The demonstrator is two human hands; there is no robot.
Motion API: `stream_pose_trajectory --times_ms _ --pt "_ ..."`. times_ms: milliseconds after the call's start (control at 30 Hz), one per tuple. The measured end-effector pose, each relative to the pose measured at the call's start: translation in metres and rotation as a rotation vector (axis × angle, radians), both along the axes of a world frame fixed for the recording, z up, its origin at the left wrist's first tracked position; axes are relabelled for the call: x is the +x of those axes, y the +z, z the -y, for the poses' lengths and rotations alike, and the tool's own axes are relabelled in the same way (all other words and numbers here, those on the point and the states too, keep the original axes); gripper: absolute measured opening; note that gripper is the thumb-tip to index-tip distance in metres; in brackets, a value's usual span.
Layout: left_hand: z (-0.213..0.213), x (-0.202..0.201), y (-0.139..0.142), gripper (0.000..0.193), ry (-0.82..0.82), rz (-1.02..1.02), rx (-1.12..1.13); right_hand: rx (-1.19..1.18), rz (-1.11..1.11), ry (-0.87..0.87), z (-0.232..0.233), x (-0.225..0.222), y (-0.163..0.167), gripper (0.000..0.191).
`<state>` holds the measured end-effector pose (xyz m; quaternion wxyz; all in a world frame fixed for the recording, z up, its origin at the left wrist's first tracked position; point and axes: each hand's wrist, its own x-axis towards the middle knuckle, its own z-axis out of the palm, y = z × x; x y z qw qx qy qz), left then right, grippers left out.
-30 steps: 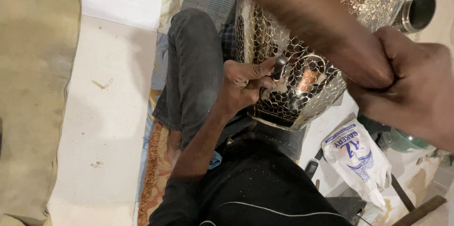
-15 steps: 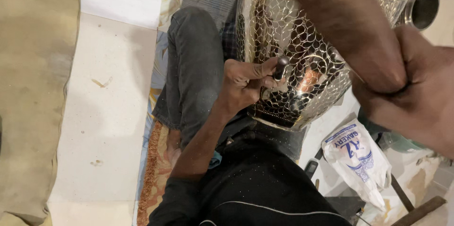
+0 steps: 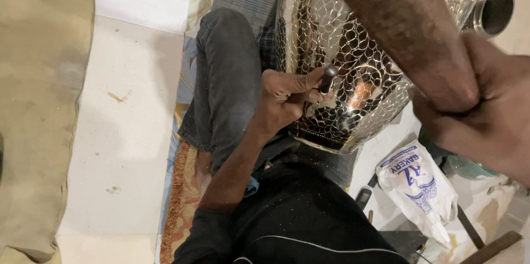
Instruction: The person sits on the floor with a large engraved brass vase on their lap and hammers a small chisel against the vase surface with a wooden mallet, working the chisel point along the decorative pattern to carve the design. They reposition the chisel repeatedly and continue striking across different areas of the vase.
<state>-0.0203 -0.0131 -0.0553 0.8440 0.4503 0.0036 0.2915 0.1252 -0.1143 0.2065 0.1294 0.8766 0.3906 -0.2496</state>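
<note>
**Punch held against patterned vessel**

A dark punch point(image 3: 327, 79) is being pinched by the left hand point(image 3: 287, 101) against the shiny vessel point(image 3: 353, 59) lying across the lap. A wooden handle point(image 3: 408, 37) is being gripped in the fisted right hand point(image 3: 486, 109). A white bag point(image 3: 417, 184) is lying nearby.

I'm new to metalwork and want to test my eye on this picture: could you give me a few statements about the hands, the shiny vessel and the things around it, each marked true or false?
1. The left hand holds a short dark punch against the patterned metal vessel. True.
2. The vessel's surface is plain and smooth. False: it is covered in a scale-like hammered pattern.
3. The right hand grips a thick wooden handle that crosses in front of the vessel. True.
4. A white plastic bag lies on the floor to the right of the vessel. True.
5. The person wears light shorts. False: dark grey trousers cover the bent leg.
</note>
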Motion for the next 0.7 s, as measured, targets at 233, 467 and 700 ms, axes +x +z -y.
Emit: stream_pose_trajectory --times_ms 233,467,700 --pt "-0.001 0.003 0.0 0.05 0.005 0.046 -0.035 -0.249 0.076 0.069 0.008 0.005 -0.002 0.042" --pt "-0.008 0.001 0.005 0.039 0.237 0.012 -0.193 0.389 -0.119 -0.148 0.062 -0.001 -0.038 0.033" --pt "-0.011 -0.01 0.024 0.038 -0.032 0.024 -0.239 1.144 -0.551 -0.782 0.124 -0.063 -0.131 0.025"
